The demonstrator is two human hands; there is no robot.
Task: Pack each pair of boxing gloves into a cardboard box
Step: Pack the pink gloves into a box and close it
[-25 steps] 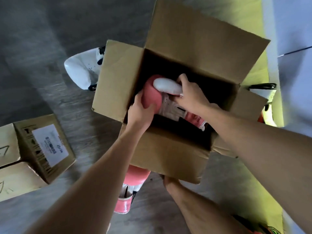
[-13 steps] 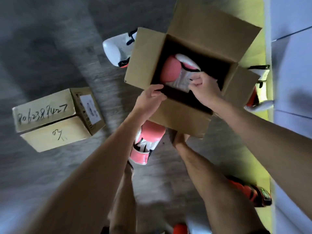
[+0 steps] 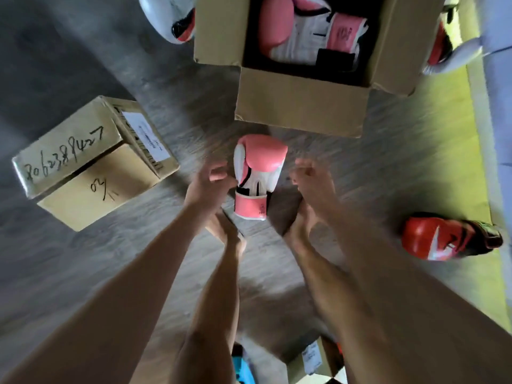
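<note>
An open cardboard box [image 3: 299,112] stands on the floor at the top of the view. One pink-and-white boxing glove [image 3: 304,31] lies inside it. Its twin, a second pink glove [image 3: 257,173], lies on the floor just in front of the box, cuff toward me, between my bare feet. My left hand [image 3: 207,187] is at that glove's left side, fingers loosely curled and reaching its white thumb; I cannot tell if they touch. My right hand [image 3: 313,178] hovers a little to the glove's right, fingers relaxed, holding nothing.
A closed, taped carton [image 3: 83,167] with handwritten numbers sits at left. A white glove [image 3: 166,20] lies beside the open box, a red glove [image 3: 443,236] on the yellow-green mat [image 3: 448,151] at right, and another glove [image 3: 446,48] at top right. A small labelled box [image 3: 313,358] is behind my legs.
Both hands left the first pink glove lying in the box and came down toward the second pink glove on the floor. The view tilted down with them.
</note>
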